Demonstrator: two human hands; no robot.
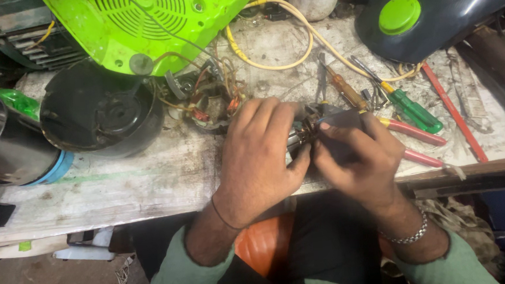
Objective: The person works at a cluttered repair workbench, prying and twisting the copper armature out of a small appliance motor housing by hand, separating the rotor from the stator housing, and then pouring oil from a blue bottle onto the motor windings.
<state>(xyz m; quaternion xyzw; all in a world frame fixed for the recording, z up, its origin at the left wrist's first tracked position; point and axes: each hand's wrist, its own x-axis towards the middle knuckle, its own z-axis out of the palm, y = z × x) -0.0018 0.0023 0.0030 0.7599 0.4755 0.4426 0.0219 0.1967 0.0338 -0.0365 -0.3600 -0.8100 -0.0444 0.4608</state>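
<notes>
**Hands on the coil at the bench's front edge**

We hold a small copper-wound coil (308, 130) near the front edge of the bench (150, 176), right of centre. Our left hand (259, 156) is closed around it from the left; our right hand (359, 153) pinches it from the right, fingertips together. Red-handled pliers (416, 133) and a green screwdriver (415, 110) lie just beside, toward the right edge. A black bowl (101, 112) sits toward the left edge.

The desk (139, 177) is a grimy, scratched whitish slab. On it sit a black round housing (104, 112), a bright green vented cover (142, 24), a tangle of copper-wound parts and wires (213, 101), a looping yellow cable (282, 54), a green-handled screwdriver (415, 110), red-handled pliers (417, 145) and a thin red rod (455, 114).
</notes>
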